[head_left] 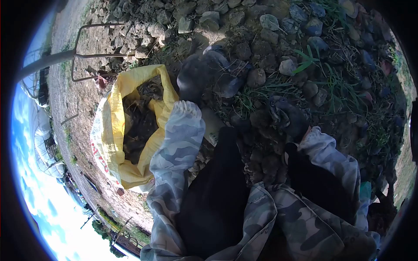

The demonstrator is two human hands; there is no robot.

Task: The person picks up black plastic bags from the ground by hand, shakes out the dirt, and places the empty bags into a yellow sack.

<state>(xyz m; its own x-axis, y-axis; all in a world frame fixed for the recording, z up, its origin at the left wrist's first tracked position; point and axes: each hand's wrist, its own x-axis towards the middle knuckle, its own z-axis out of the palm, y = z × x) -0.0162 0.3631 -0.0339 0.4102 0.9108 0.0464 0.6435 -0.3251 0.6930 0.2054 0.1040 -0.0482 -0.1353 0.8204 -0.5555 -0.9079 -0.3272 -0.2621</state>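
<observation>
My left hand (191,77), in a dark grey glove, reaches out of a camouflage sleeve just past the rim of a yellow-lined woven sack (114,126). Its fingers blend into the shadowed stones beside them. The sack stands with its mouth spread wide, and dark clods or stones (141,124) lie inside. On the other side, my right hand (291,118), gloved too, is low over the rubble with its fingers curled in. I cannot tell what lies within those fingers. A pale stone (288,67) and some grass (261,93) are close by it.
Loose stones (210,21) and soil cover the ground ahead. A metal rake-like fork with long prongs (93,55) extends over the ground beyond the sack. Green weeds (333,87) grow among the stones at right. My dark-clad knees (215,195) are between my arms.
</observation>
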